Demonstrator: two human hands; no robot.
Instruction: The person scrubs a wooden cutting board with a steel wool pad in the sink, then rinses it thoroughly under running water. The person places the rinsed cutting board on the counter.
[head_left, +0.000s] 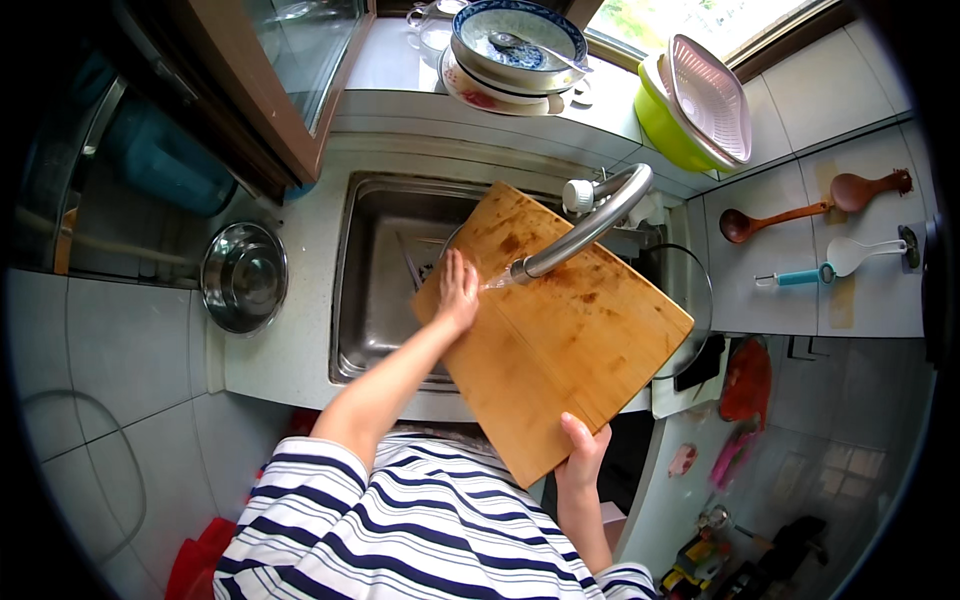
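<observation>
A rectangular wooden cutting board (555, 337) slants across the stainless steel sink (375, 300), with dark stains along its far half. My right hand (585, 446) grips the board's near right edge, thumb on top. Flat against the board's left part lies my left hand (459, 292), its fingers pointing away from me. Water runs from the curved metal faucet (600, 225) onto the wood beside that hand. Under the board, part of a thin utensil (409, 259) shows in the basin; the board hides the rest.
A steel bowl (244, 277) stands on the counter left of the sink. Stacked bowls and plates (517, 56) and plastic baskets (694, 105) sit on the windowsill. A clear glass lid (697, 292) leans at the right. Ladles (776, 221) hang on the tiled wall.
</observation>
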